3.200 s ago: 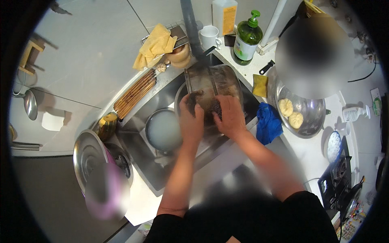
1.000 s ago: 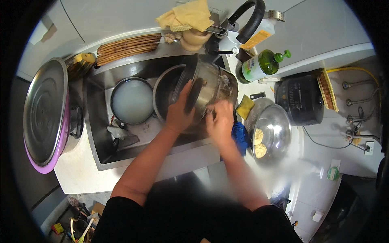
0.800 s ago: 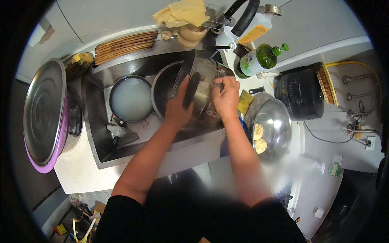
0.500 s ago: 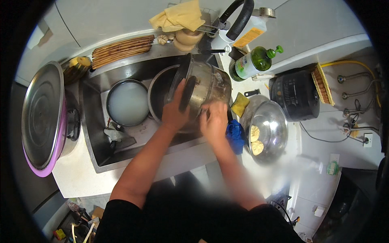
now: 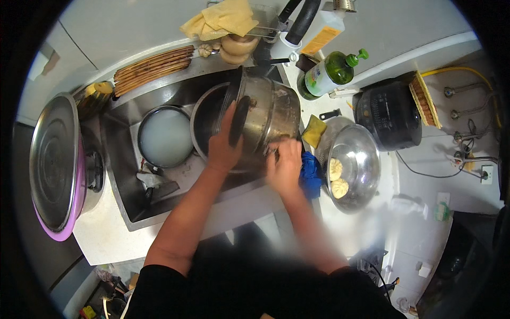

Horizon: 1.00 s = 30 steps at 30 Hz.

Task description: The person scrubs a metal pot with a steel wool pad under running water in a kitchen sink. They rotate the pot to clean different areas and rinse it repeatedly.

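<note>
A large stained steel pot [image 5: 276,109] lies tilted on its side over the right part of the sink [image 5: 123,204]. My left hand [image 5: 223,146] is closed around its edge beside a dark handle [image 5: 240,121]. Against the pot's lower outer wall press the curled fingers of my right hand [image 5: 284,165]; whatever they hold, if anything, is hidden under them. Behind the pot's rim, a second dark-walled pot [image 5: 204,114] shows in part in the sink. To its left stands a round pan [image 5: 166,137] of cloudy whitish water.
A blue cloth [image 5: 311,175], a yellow-green sponge [image 5: 314,131] and a steel bowl [image 5: 366,181] with two pale buns lie right of the sink. Behind them stand a green pump bottle [image 5: 329,74] and a black cooker [image 5: 385,117]. A lidded purple basin [image 5: 58,165] stands at left.
The view has shifted slightly. My right hand has moved a little along the pot's outer wall. My left hand keeps its hold at the handle.
</note>
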### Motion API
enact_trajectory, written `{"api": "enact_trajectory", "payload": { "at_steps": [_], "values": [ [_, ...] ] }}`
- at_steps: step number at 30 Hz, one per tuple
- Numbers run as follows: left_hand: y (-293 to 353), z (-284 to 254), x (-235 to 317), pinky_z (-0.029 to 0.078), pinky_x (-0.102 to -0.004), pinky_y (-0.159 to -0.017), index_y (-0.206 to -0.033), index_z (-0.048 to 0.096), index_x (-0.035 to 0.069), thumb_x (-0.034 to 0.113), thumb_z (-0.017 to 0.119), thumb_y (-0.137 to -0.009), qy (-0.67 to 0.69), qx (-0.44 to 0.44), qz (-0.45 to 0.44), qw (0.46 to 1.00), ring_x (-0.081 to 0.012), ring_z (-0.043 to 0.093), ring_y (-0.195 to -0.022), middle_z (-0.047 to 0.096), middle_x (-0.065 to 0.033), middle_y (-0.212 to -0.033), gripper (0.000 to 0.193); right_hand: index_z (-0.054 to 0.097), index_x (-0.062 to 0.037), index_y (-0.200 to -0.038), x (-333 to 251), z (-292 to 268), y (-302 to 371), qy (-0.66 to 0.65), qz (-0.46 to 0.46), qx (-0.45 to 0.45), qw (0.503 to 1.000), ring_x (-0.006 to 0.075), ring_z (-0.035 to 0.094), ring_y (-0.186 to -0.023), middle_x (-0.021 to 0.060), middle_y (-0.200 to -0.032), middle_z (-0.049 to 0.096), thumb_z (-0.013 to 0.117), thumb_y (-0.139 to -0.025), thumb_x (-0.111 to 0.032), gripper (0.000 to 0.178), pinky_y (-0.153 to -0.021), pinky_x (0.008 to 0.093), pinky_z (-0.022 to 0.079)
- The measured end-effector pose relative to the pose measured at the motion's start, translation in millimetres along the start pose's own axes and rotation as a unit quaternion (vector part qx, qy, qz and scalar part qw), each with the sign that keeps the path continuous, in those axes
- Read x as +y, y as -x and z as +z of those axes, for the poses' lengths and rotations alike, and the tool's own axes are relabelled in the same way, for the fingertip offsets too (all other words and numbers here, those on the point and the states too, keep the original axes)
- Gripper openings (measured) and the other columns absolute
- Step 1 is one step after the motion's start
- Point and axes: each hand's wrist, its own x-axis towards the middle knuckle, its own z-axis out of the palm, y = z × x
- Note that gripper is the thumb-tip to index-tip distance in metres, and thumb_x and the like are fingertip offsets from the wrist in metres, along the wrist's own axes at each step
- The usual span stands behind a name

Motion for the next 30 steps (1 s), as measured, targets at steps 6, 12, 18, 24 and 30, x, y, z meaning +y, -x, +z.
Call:
{"api": "enact_trajectory", "payload": {
  "at_steps": [6, 12, 18, 24, 30],
  "values": [
    [-2, 2, 4, 0.053, -0.0419, -0.080, -0.144, 0.030, 0.021, -0.002, 0.060, -0.074, -0.011, 0.005, 0.005, 1.000, -0.0407, 0.059, -0.097, 0.053, -0.0156, -0.129, 0.080, 0.056, -0.0030, -0.086, 6, -1, -61, -0.010, 0.017, 0.022, 1.000, 0.0363, 0.048, -0.088, 0.0166, -0.091, 0.052, 0.059, -0.068, 0.004, 0.019, -0.078, 0.0430, 0.040],
    [2, 1, 3, 0.053, -0.0426, -0.078, -0.144, 0.030, 0.022, -0.001, 0.061, -0.073, -0.023, 0.020, 0.016, 0.999, -0.0406, 0.060, -0.095, 0.055, -0.0160, -0.127, 0.081, 0.056, -0.0034, -0.085, -3, -9, -5, 0.024, 0.019, -0.023, 0.999, 0.0356, 0.049, -0.087, 0.0150, -0.090, 0.052, 0.062, -0.066, 0.004, 0.021, -0.076, 0.0432, 0.041],
    [1, 2, 6, 0.053, -0.0428, -0.076, -0.145, 0.028, 0.024, 0.000, 0.062, -0.073, -0.005, 0.009, -0.003, 1.000, -0.0398, 0.061, -0.093, 0.057, -0.0148, -0.124, 0.083, 0.057, -0.0024, -0.084, 9, 5, -62, 0.018, 0.000, 0.019, 1.000, 0.0363, 0.050, -0.086, 0.0157, -0.088, 0.053, 0.061, -0.067, 0.003, 0.018, -0.077, 0.0431, 0.042],
    [2, -1, 4, 0.053, -0.0388, -0.071, -0.144, 0.032, 0.016, 0.000, 0.051, -0.079, -0.031, 0.032, 0.026, 0.999, -0.0403, 0.062, -0.086, 0.059, -0.0190, -0.117, 0.069, 0.058, -0.0014, -0.085, 13, 0, -47, 0.034, 0.005, 0.015, 0.999, 0.0377, 0.049, -0.088, 0.0179, -0.088, 0.053, 0.059, -0.072, -0.001, 0.013, -0.078, 0.0434, 0.041],
    [0, 1, 4, 0.052, -0.0424, -0.079, -0.144, 0.030, 0.023, 0.002, 0.063, -0.074, -0.024, 0.021, 0.018, 0.999, -0.0401, 0.061, -0.095, 0.057, -0.0163, -0.123, 0.081, 0.057, -0.0022, -0.084, -1, 3, -28, 0.022, -0.017, 0.016, 0.999, 0.0371, 0.049, -0.086, 0.0174, -0.087, 0.052, 0.061, -0.071, 0.000, 0.014, -0.077, 0.0440, 0.040]
  ]
}}
